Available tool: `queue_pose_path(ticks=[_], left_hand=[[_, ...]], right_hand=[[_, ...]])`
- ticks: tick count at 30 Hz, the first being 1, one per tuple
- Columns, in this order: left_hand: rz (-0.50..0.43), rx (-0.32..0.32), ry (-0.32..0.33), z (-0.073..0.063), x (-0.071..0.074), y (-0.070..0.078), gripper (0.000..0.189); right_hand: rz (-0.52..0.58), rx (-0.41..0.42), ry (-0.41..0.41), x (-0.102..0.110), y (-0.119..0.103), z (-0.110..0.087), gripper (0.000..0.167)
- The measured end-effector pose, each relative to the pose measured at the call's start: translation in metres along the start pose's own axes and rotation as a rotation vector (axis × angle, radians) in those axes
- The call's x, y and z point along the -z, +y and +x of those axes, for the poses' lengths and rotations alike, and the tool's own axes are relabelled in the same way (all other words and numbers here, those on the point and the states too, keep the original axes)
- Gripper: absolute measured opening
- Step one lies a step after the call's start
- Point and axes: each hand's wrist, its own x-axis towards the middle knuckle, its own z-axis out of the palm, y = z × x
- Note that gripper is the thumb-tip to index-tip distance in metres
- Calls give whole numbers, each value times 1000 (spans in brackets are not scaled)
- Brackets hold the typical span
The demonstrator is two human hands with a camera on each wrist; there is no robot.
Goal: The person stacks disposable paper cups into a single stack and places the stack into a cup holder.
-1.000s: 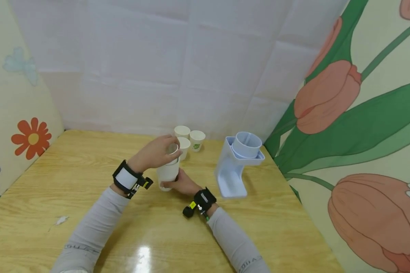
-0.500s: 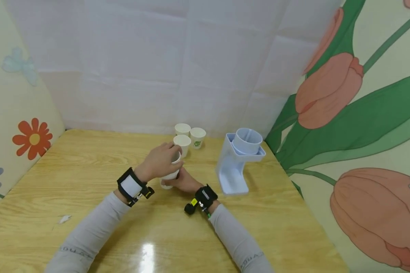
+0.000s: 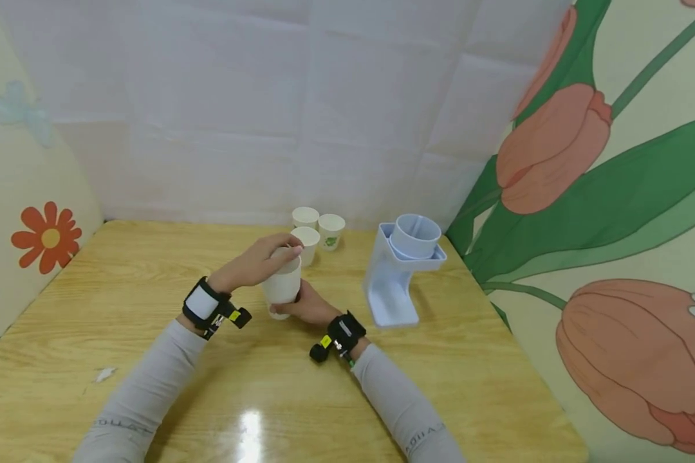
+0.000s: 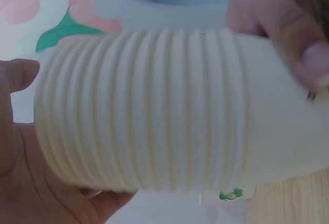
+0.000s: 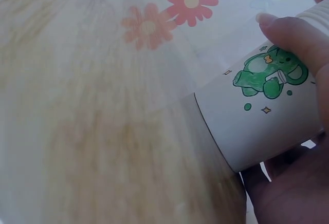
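Note:
A stack of nested white paper cups (image 3: 284, 283) stands roughly upright between both hands, tilted slightly. My right hand (image 3: 309, 305) grips its lower part, the thumb lying over the bottom cup's side near a green cartoon print (image 5: 275, 75). Over the top rim lies my left hand (image 3: 260, 260), its fingers extended across the mouth. In the left wrist view, several close-set rims (image 4: 144, 111) form ridges along the stack. There the left thumb (image 4: 23, 75) is right at the end rim, with the palm beyond it. The inside of the top cup is mostly hidden.
Three single paper cups (image 3: 331, 233) stand together just behind the stack. To the right is a pale blue plastic stand (image 3: 390, 302) with a round cup-shaped holder (image 3: 416, 238) on top. A white sheet hangs behind the wooden table (image 3: 301, 392).
The left fingers have come out of the stack's mouth and now lie across the top rim. The cup they held has gone down into the stack. My right hand keeps its grip.

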Motion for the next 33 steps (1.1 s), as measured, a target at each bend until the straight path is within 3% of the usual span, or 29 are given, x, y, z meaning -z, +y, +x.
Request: queue_pose_path(ticks=[2, 6, 13, 21, 33], left_hand=[[-60, 16, -3, 5, 9, -8, 43], [-78, 23, 18, 23, 23, -25, 40], [5, 8, 84, 58, 31, -54, 33], [94, -73, -56, 85, 25, -78, 43], [234, -93, -157, 100, 12, -81, 58]], right_hand=[[11, -9, 6, -1, -1, 0, 63], [29, -20, 20, 0, -2, -1, 67], [45, -33, 23, 0, -3, -1, 68], [51, -40, 9, -6, -1, -3, 68], [51, -6, -2, -12, 0, -2, 65]])
